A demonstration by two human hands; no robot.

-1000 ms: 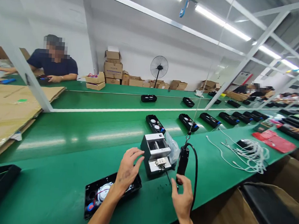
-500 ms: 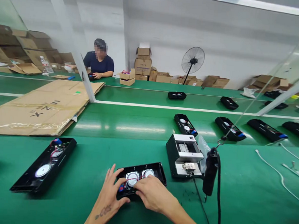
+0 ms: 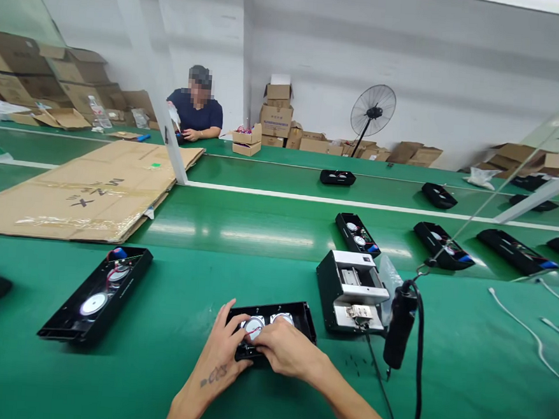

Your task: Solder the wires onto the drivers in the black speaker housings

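Observation:
A black speaker housing (image 3: 306, 320) with two round silver speakers (image 3: 254, 327) lies on the green table in front of me. My left hand (image 3: 224, 346) is around its left end, with fingers over the near-left speaker and the thumb at the front edge. My right hand (image 3: 286, 348) reaches in from the right, its fingers bent together over the middle of the housing beside the wires. What those fingertips hold is hidden. A second housing (image 3: 125, 288) with speakers, red wires and a blue part lies to the left.
A metal-topped device (image 3: 357, 291) stands right of the housing. Beside it a black tool (image 3: 400, 326) hangs on a cord. White cables (image 3: 515, 322) lie far right. Further housings (image 3: 511, 250) rest on the belt behind. Flat cardboard (image 3: 94, 190) is back left; a person (image 3: 195, 111) sits beyond.
The view has shifted, so most things appear slightly to the right. My left hand has closed in over the left end of the housing, covering the blue part there.

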